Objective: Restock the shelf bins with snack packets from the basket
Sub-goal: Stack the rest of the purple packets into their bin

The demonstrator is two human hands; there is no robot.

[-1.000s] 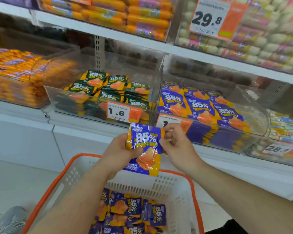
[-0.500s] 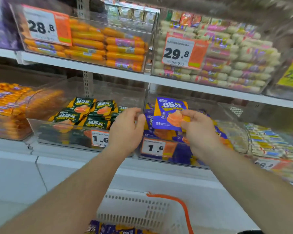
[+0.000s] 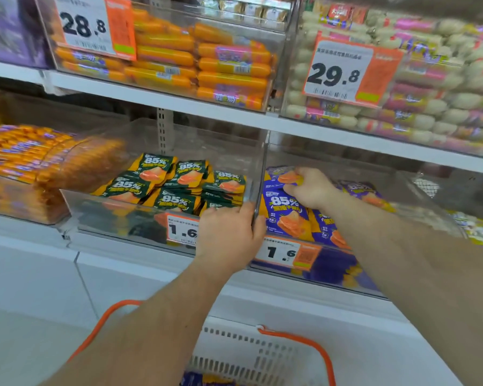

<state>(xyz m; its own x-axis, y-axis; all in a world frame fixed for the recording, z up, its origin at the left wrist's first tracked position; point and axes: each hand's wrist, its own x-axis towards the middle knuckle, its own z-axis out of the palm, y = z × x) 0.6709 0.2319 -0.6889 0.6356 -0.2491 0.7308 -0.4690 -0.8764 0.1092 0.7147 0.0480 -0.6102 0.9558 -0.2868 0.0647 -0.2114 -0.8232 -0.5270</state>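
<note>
My right hand (image 3: 308,188) reaches into the clear bin (image 3: 418,201) of blue snack packets and pinches one blue packet (image 3: 286,176) at the back of the pile. More blue packets (image 3: 287,215) lie stacked below it. My left hand (image 3: 229,235) grips the front corner where that bin meets the clear bin of green packets (image 3: 179,182). The white basket (image 3: 246,355) with orange handles stands below, a few blue packets showing at its bottom edge.
Price tags (image 3: 285,253) reading 1.6 hang on both bin fronts. An orange sausage bin (image 3: 17,160) sits to the left. The upper shelf (image 3: 234,118) carries bins of orange sausages (image 3: 201,59) and pale sausages (image 3: 430,107).
My right hand carried the blue packet from above the basket up and into the blue bin. My left hand let go of it and took hold of the bin's front corner. The view tilted upward.
</note>
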